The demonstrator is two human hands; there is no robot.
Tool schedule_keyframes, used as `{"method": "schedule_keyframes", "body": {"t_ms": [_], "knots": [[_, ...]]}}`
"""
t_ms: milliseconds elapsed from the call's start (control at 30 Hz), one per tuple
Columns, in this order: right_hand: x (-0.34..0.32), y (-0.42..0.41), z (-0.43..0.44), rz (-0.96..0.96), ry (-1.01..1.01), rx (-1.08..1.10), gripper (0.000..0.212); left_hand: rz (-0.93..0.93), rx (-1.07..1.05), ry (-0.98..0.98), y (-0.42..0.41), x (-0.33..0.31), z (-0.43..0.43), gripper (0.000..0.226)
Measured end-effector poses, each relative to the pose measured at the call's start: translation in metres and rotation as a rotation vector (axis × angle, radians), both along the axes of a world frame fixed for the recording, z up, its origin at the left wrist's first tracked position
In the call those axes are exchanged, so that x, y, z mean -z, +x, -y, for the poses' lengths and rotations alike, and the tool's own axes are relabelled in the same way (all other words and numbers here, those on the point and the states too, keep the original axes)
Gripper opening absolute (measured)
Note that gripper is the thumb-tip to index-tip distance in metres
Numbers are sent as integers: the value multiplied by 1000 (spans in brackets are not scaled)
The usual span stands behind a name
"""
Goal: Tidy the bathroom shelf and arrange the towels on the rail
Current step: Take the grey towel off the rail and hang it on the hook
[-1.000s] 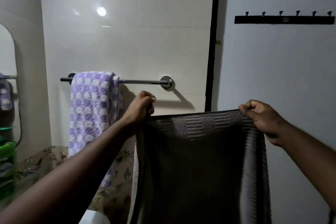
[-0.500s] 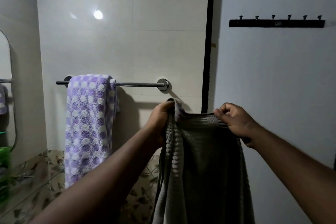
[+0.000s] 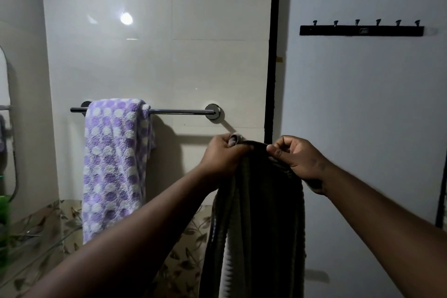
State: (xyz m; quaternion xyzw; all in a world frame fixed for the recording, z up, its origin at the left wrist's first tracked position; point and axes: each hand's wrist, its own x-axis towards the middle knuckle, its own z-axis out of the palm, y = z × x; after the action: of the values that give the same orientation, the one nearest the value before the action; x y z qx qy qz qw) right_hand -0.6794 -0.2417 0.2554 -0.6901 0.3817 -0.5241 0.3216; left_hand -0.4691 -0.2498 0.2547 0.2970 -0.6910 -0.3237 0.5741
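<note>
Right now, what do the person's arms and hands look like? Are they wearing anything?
Both arms are bare: the left arm and right arm show no sleeves anywhere up to the picture's edge. The left hand and right hand are bare too, with no gloves. I see no watch, bracelet or ring on the parts that show.

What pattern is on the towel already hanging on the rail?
White dots on purple; the towel on the rail shows clearly in the head view.

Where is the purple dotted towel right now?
In the head view, the purple dotted towel hangs over the left end of the chrome rail, to the left of the dark towel being held up.
</note>
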Motion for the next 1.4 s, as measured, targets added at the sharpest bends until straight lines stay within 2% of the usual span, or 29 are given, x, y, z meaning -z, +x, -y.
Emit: {"method": "schedule_keyframes", "body": {"t_ms": [33, 133, 233, 267, 300, 333, 400, 433, 467, 500, 533, 633, 667, 700, 767, 833, 867, 967, 1000, 1033, 1167, 1267, 1333, 1400], "knots": [[1, 0, 0, 9, 33, -52, 35, -103, 53, 35, 1, -3, -2, 25], [5, -3, -1, -5, 146, -175, 56, -260, 72, 93, 0, -9, -1, 23], [16, -5, 0, -28, 209, -240, 51, -458, -3, 186, 3, -15, 3, 10], [20, -5, 0, -8, 214, -239, 50, -453, -30, 144, 6, -15, 5, 7], [21, -5, 1, 22, 205, -218, 49, -356, -60, 60, 12, -16, 7, 10], [21, -3, 2, 52, 182, -185, 46, -156, -79, -35, 19, -15, 11, 15], [16, 5, 3, 59, 110, -113, 37, 381, -52, -92, 25, -14, 11, 37], [13, 11, 3, 47, 75, -86, 37, 554, -18, -63, 24, -12, 8, 37], [10, 15, 3, 46, 44, -70, 41, 603, -2, -43, 23, -10, 9, 26], [8, 18, 5, 63, 28, -59, 45, 567, -9, -44, 23, -9, 8, 19], [6, 19, 5, 82, 33, -58, 48, 445, -14, -42, 22, -8, 10, 22], [10, 15, 3, 38, 146, -129, 41, -114, 110, 81, 25, -10, 9, 24], [15, 15, 2, 16, 181, -149, 36, -246, 151, 136, 29, -11, 9, 28], [19, 15, 1, 12, 194, -151, 32, -330, 165, 187, 31, -14, 9, 31], [24, 19, 1, 44, 164, -126, 24, -348, 131, 216, 32, -15, 12, 27], [21, 29, 2, 97, 121, -105, 22, -248, 140, 217, 26, -13, 11, 8], [18, 35, 1, 113, 114, -99, 23, -112, 122, 183, 23, -11, 11, 14], [9, 49, -1, 163, 130, -101, 18, 541, -38, -17, 17, -8, 12, 38], [8, 47, -2, 176, 147, -123, 18, 616, -65, -54, 18, -8, 13, 33], [8, 43, -3, 191, 176, -155, 19, 587, -60, -59, 21, -11, 13, 27], [20, 19, -4, 191, 332, -270, 41, 221, -125, -24, 34, -23, 14, 29], [25, 8, 0, 208, 312, -213, 31, -12, -47, 75, 46, -25, 15, 14], [22, 11, 2, 233, 285, -171, 23, -45, 48, 118, 47, -21, 15, 32], [18, 22, 5, 183, 227, -75, 20, 31, 118, 122, 38, -16, 12, 19]]}}
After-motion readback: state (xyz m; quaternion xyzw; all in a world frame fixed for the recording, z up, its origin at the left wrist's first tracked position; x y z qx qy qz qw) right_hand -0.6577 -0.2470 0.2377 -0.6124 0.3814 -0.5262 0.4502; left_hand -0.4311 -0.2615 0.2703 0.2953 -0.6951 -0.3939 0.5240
